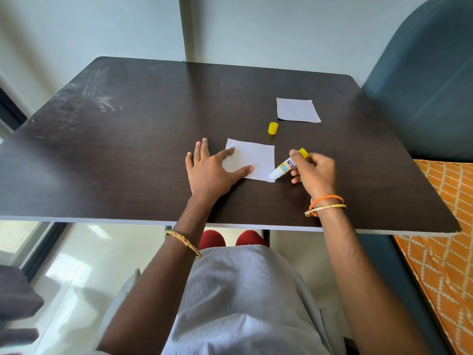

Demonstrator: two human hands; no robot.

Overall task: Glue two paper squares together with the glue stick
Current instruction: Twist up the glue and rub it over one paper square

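A white paper square point(256, 157) lies flat on the dark table point(128, 149) in front of me. My left hand point(210, 170) rests spread on its left part, with the index finger and thumb pressing the paper down. My right hand point(313, 172) grips an uncapped glue stick point(284, 167), white and yellow, tilted so its white tip touches the paper's near right corner. The yellow cap point(272, 129) stands on the table just beyond the paper. A second white paper square point(297, 110) lies farther back to the right.
A teal padded chair point(422, 85) stands at the table's right side, with an orange patterned cushion point(445, 239) below it. The near table edge runs just below my wrists. A pale wall stands behind the table.
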